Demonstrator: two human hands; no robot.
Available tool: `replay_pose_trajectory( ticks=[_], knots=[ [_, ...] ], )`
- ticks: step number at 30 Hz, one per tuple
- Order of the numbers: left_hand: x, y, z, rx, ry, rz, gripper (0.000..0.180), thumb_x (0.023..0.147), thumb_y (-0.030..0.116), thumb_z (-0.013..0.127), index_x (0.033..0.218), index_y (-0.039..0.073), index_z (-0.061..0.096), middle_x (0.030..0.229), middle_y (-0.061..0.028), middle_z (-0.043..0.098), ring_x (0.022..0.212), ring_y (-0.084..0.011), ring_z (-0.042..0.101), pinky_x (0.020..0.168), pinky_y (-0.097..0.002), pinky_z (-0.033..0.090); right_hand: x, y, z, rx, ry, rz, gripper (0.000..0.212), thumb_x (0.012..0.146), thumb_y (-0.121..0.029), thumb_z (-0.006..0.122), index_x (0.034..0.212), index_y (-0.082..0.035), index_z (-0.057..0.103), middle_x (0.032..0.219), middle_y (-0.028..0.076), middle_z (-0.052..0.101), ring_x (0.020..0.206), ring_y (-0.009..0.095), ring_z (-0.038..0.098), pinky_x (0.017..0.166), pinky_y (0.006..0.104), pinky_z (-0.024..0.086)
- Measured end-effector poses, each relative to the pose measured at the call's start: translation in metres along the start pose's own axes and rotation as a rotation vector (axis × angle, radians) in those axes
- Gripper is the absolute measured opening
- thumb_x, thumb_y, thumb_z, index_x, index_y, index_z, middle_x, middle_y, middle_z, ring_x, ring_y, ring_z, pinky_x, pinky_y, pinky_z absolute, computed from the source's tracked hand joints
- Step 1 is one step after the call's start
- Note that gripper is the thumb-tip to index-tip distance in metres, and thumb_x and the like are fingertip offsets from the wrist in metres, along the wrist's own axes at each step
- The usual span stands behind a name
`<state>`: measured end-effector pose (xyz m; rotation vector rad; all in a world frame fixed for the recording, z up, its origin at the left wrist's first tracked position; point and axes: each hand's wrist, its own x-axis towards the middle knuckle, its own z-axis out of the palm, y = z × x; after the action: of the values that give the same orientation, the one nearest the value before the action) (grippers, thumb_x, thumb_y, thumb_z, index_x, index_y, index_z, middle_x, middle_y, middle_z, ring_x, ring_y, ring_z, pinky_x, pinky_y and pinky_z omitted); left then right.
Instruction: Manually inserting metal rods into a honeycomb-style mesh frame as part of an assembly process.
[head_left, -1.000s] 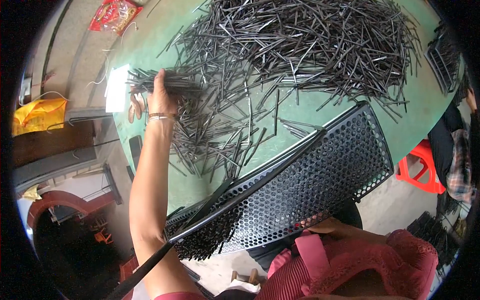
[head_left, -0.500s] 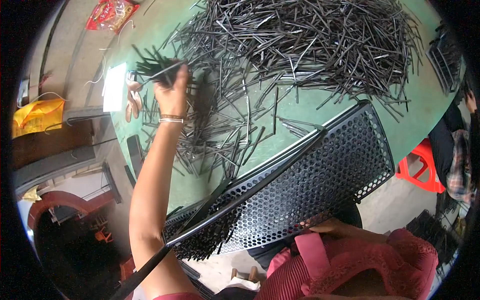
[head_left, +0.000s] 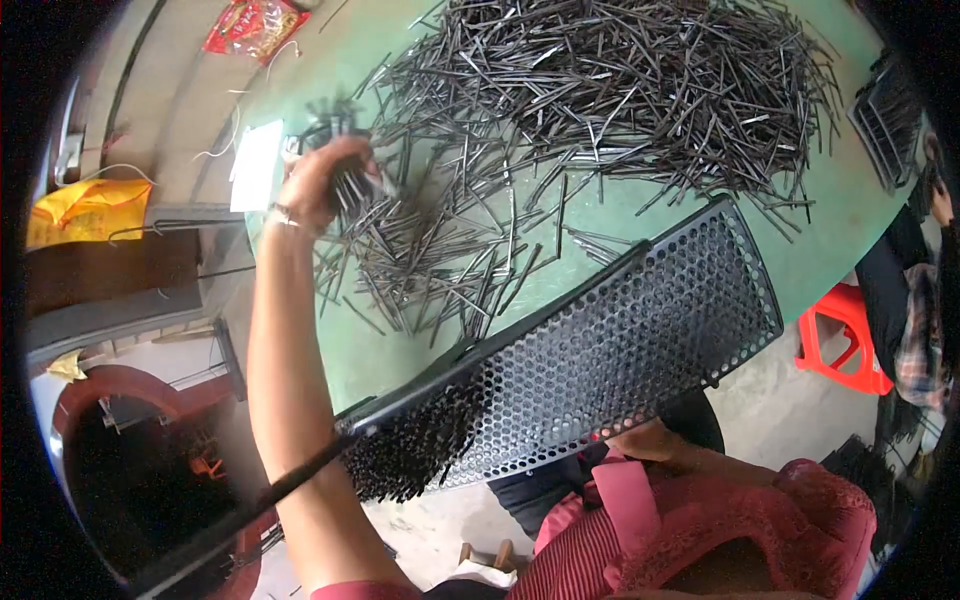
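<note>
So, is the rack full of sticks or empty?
Partly filled: sticks crowd the left end of the rack; none show at its right.

A green worktop (head_left: 850, 230) with a curved edge carries a broad, tangled pile of thin dark strips (head_left: 640, 90) toward 1 o'clock from the view's centre. A looser scatter (head_left: 420, 265) of them spreads toward 11 o'clock; a white sheet (head_left: 257, 168) lies at 10, a dark rack (head_left: 885, 135) at 2.
</note>
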<state>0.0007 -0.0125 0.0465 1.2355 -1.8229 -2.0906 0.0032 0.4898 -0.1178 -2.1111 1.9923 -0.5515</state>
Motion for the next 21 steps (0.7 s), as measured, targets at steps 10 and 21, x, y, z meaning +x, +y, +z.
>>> replay_pose_trajectory(
  ticks=[10, 21],
  knots=[
    [-0.078, 0.017, 0.02, 1.146, 0.258, 0.048, 0.042, 0.07, 0.022, 0.07, 0.1, -0.003, 0.055, 0.087, -0.0101, 0.06, 0.076, -0.0181, 0.056, 0.066, -0.0299, 0.044, 0.008, -0.005, 0.002, 0.881, 0.012, 0.372, 0.023, 0.082, -0.021, 0.061, 0.093, -0.002, 0.066, 0.084, 0.018, 0.065, 0.078, 0.036, 0.062, 0.068, 0.0397, 0.049],
    [-0.253, 0.002, -0.019, -0.307, 0.313, 0.361, 0.012, 0.086, 0.016, 0.058, 0.085, 0.004, 0.053, 0.07, -0.0016, 0.05, 0.057, -0.0107, 0.045, 0.053, -0.027, 0.041, -0.001, -0.028, -0.024, 1.043, -0.06, 0.316, 0.017, 0.084, -0.012, 0.061, 0.095, 0.0, 0.065, 0.078, 0.008, 0.066, 0.066, 0.011, 0.061, 0.06, 0.0259, 0.048]
  ],
)
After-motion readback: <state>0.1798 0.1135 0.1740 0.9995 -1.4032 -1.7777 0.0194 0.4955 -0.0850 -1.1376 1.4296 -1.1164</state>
